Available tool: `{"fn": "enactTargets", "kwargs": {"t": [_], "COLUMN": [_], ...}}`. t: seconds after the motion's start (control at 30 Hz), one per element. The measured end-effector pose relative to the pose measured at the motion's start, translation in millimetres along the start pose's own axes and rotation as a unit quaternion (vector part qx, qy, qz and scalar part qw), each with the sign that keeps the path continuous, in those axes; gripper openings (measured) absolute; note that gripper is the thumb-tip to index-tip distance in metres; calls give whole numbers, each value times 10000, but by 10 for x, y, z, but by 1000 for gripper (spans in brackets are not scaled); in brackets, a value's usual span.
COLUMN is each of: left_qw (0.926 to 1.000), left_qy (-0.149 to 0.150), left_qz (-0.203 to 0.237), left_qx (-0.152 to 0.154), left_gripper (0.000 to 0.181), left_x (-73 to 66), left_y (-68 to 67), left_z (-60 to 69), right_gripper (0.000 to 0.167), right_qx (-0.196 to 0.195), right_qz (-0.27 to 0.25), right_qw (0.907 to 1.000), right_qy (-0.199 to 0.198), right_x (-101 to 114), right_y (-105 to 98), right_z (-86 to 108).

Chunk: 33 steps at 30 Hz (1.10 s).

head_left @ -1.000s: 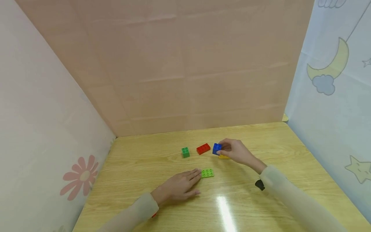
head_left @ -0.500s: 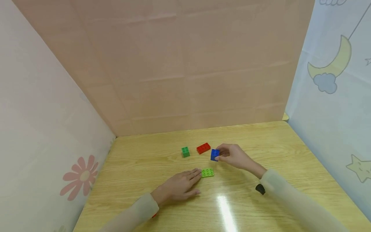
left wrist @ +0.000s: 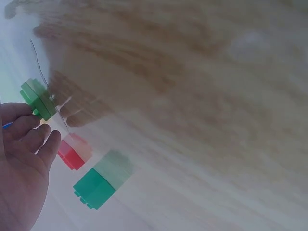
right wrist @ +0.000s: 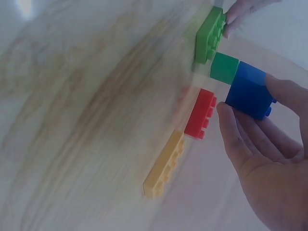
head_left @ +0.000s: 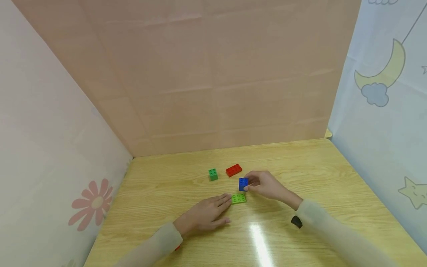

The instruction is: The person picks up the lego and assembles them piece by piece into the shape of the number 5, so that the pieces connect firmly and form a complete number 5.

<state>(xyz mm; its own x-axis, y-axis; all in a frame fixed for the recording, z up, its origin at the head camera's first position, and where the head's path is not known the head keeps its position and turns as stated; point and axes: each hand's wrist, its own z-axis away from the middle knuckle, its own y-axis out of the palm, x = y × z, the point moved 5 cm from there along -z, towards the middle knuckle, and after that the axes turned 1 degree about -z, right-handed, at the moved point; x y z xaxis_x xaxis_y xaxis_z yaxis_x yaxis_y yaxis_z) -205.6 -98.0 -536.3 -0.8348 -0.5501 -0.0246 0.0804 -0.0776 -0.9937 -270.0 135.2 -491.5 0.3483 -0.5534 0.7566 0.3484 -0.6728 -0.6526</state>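
Observation:
My right hand [head_left: 268,185] pinches a blue toy building brick [head_left: 242,184] between thumb and fingers, studs up. The brick is held a little behind and above a flat lime green brick [head_left: 239,198]; the right wrist view shows the blue brick [right wrist: 250,91] clearly in the grip. My left hand [head_left: 208,214] lies on the table with fairly straight fingers, its fingertips at the left end of the lime brick. In the left wrist view those fingers touch the lime brick [left wrist: 38,98].
Farther back on the wooden table [head_left: 160,185] sit a small green brick [head_left: 213,174] and a longer red brick [head_left: 234,170]. A yellow brick [right wrist: 164,166] shows in the right wrist view; my right hand hides it from the head view. Patterned walls [head_left: 377,148] flank the table.
My right hand has carried the blue brick toward me and to the left, from above the yellow brick to beside the lime brick. The left hand has stayed still.

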Motion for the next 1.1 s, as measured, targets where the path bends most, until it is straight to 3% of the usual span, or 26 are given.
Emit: {"fn": "enactTargets", "kwargs": {"t": [0.33, 1.1], "left_qw": [10000, 9995], "left_qy": [28, 120], "left_qz": [-57, -172], "left_qx": [-65, -249], "left_gripper": [72, 71], "left_x": [-4, -14], "left_y": [-17, -34], "left_z": [7, 13], "right_gripper": [34, 31], "right_qx": [376, 604], "right_qz": [-204, -184], "right_qw": [9990, 9979], "right_qy": [-105, -165], "right_x": [-1, -25], "right_y": [194, 290], "right_z": [3, 17]}}
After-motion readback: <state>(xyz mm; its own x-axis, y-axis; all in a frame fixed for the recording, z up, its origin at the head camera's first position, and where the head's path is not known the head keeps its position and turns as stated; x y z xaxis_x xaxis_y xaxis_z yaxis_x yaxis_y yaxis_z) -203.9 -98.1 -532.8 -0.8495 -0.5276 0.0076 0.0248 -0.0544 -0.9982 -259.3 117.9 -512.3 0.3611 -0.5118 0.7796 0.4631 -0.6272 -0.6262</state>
